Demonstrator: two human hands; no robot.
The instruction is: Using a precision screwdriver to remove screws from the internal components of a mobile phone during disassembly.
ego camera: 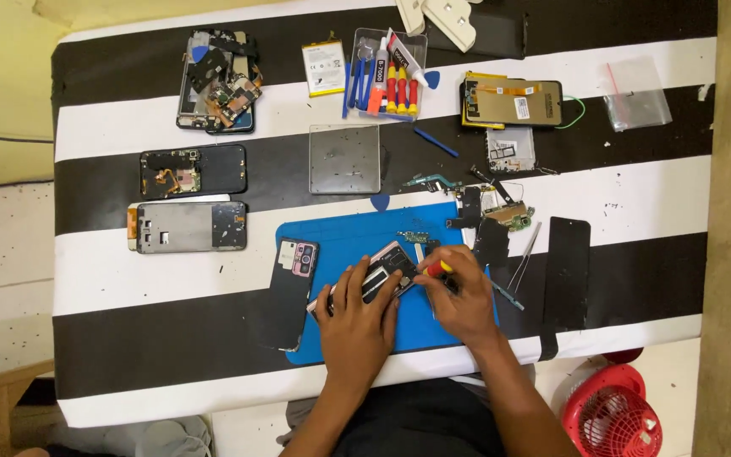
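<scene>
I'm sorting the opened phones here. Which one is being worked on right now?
The opened phone on the blue mat, under both hands; the other phones lie untouched on the striped cloth.
</scene>
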